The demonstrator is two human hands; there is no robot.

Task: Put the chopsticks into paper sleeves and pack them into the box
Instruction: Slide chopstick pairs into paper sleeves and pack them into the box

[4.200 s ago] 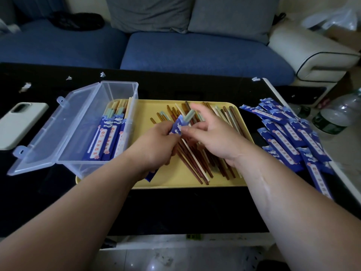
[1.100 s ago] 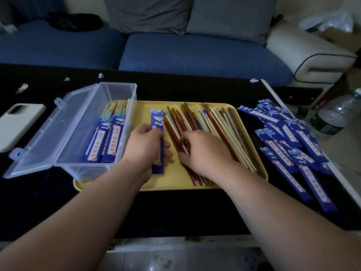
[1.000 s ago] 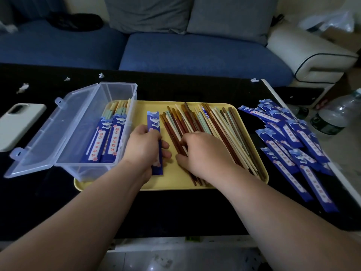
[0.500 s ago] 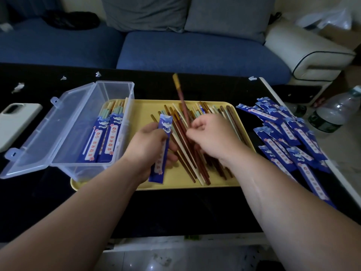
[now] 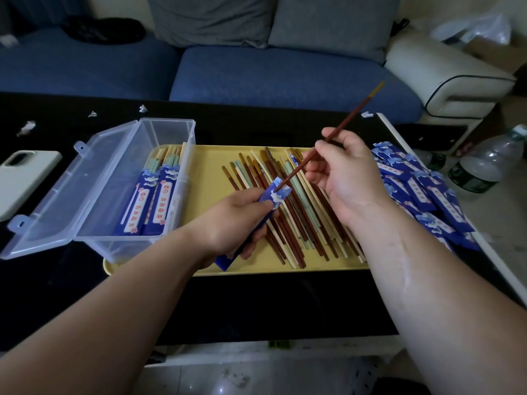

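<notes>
My left hand (image 5: 233, 220) grips a blue paper sleeve (image 5: 275, 195) over the yellow tray (image 5: 211, 166). My right hand (image 5: 342, 172) pinches a dark red chopstick (image 5: 350, 115) with a tan top, slanted up to the right. Its lower tip sits at the sleeve's open mouth. Several loose chopsticks (image 5: 288, 212) in red, brown, cream and green lie on the tray under both hands. The clear plastic box (image 5: 119, 183) stands open on the tray's left end, with sleeved chopsticks (image 5: 151, 201) inside.
A pile of several empty blue sleeves (image 5: 422, 192) lies right of the tray on the black table (image 5: 256, 303). A white phone (image 5: 22, 178) lies far left. Plastic bottles (image 5: 484, 163) stand beyond the table's right edge. A blue sofa (image 5: 256, 78) runs behind.
My right hand picked one red chopstick out of the tray pile, lifted it and swung it to the right. My left hand raised the sleeve off the tray to meet its tip.
</notes>
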